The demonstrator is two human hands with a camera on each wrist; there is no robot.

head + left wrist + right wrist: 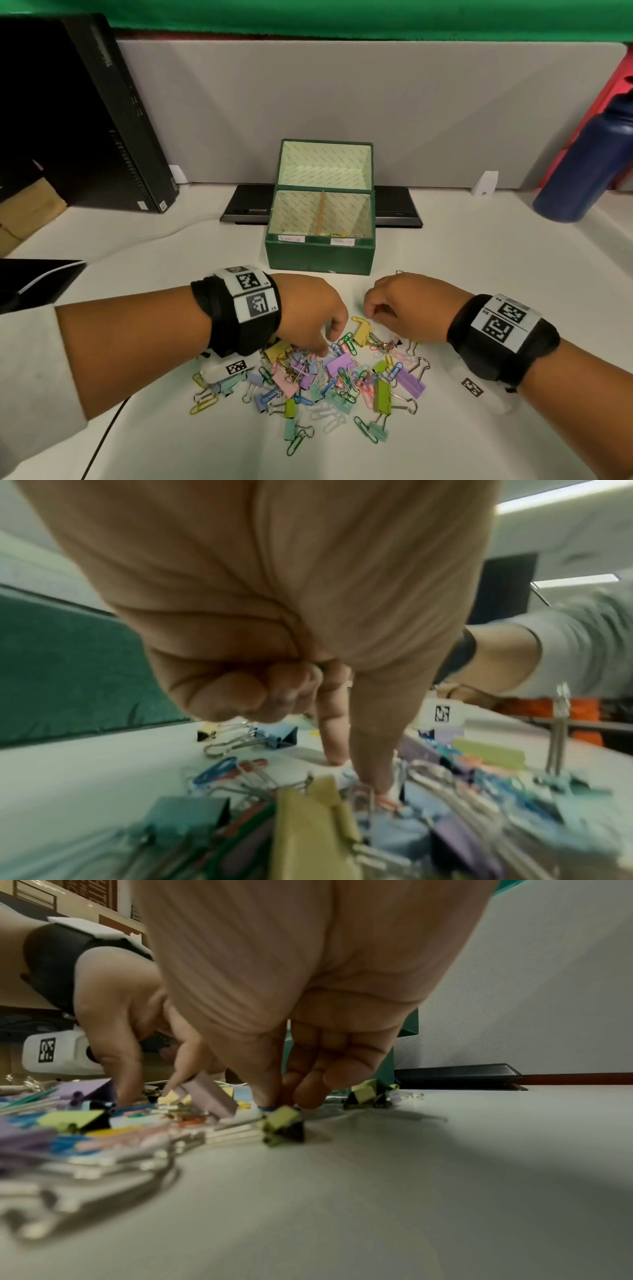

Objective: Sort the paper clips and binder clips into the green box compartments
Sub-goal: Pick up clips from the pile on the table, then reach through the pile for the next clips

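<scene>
The green box [318,255] stands open mid-table, with two labelled front compartments. Several paper clips [342,234] lie in the right one; the left one's floor is hidden. A heap of coloured paper clips and binder clips [329,377] lies in front of it. My left hand [327,344] points thumb and forefinger down into the heap with a gap between them [356,775]; its other fingers are curled. My right hand [371,317] brings thumb and fingers together on a blue paper clip [267,1108], right above a yellow binder clip [282,1122].
A black computer tower [85,113] stands at the back left and a dark blue bottle [582,164] at the back right. A flat black device [246,205] lies behind the box, against the grey partition. A dark cable [102,445] runs along the near left.
</scene>
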